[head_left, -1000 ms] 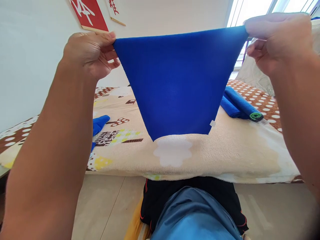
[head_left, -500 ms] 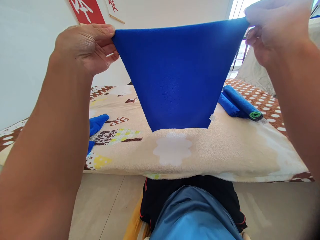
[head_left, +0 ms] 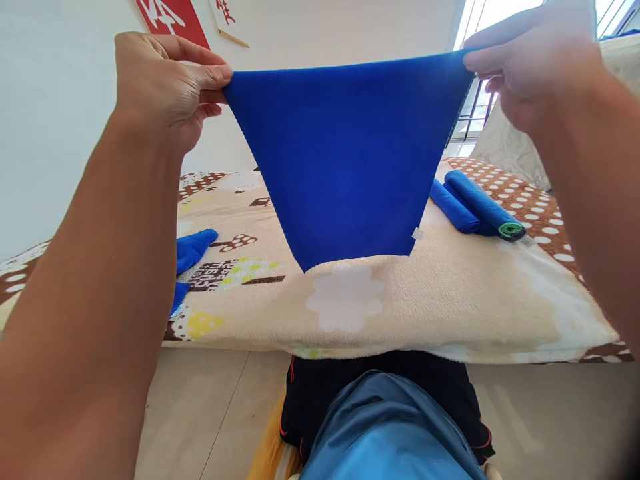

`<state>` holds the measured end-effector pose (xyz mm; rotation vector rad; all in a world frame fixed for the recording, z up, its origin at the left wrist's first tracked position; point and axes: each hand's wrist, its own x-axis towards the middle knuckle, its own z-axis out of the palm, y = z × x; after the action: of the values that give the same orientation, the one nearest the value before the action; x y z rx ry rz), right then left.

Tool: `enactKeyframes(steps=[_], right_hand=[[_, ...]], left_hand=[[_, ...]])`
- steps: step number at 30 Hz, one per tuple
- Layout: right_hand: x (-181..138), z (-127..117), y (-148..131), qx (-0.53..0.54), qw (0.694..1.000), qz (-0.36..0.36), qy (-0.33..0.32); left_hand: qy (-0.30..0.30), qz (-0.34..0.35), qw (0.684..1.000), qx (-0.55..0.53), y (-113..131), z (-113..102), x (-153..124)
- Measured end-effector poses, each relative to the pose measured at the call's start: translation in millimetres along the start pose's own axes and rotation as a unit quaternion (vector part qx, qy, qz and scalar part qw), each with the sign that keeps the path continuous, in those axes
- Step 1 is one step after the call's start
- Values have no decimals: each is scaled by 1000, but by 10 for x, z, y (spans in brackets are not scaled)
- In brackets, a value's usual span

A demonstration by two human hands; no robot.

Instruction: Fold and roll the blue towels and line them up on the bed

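Observation:
A blue towel [head_left: 345, 160] hangs stretched between my two hands above the bed, its lower edge slightly curved and a small white tag near its lower right corner. My left hand [head_left: 167, 83] pinches the upper left corner between thumb and fingers. At the upper right corner, my right hand [head_left: 525, 63] is closed on the cloth, partly washed out by window light. Two rolled blue towels [head_left: 483, 203] lie on the right of the bed, one with a green edge at its end. More blue cloth [head_left: 197, 248] shows beside my left forearm, which hides part of it.
A cream patterned blanket [head_left: 450, 300] covers the bed, with brown, white-dotted areas at the sides. A barred window [head_left: 480, 110] is at the back right. Red and white paper hangings [head_left: 173, 20] are on the wall. Tiled floor [head_left: 200, 407] lies in front of the bed.
My right hand has moved left and a little down, bringing the towel's top corners closer together. My left hand has shifted slightly; the towel's lower left corner hangs a little lower.

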<state>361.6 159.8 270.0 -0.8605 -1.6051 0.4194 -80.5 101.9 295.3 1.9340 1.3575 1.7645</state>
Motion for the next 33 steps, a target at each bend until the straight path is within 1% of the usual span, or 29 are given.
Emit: enactKeyframes(steps=[2,3,5,7,9,12,14,18,22,26,28,30,33], right_hand=[[-123,107,-146,-73,994,-4,88],[-178,157,-223,-98,989,-6,109],[-264,232,-362,-121,987,-10,104],[-307,265,-451,-145,985,-12,97],[-304,257,-474,-173,980,-2,101],[-254,205,-412,-175,979,-21,98],[-223,171,-355,-152,983,-34,96],[-212,132,-302,-126,988,-24,82],[-213,90,-283,-136,987,-33,72],[-186,42,-245,-187,978,-48,81],[-184,39,-243,-215,972,-61,78],[-194,53,-255,-238,966,-70,72],[-200,69,-256,-245,965,-44,76]], left_hand=[[17,-2,999,41,-27,-9,18],[29,-6,998,59,-33,-15,25],[47,-18,996,79,-22,-24,26],[45,-39,995,76,16,-29,11],[29,-63,996,53,59,-30,-9],[10,-88,996,7,90,-34,-13],[-3,-88,996,-17,77,-42,3],[-18,-51,998,-21,9,-70,38],[-23,-14,1000,13,-51,-95,24],[-32,30,996,83,-37,-76,-43],[-29,32,990,133,-3,-46,-79],[-21,19,984,173,27,-12,-104],[1,5,976,218,38,22,-121]])
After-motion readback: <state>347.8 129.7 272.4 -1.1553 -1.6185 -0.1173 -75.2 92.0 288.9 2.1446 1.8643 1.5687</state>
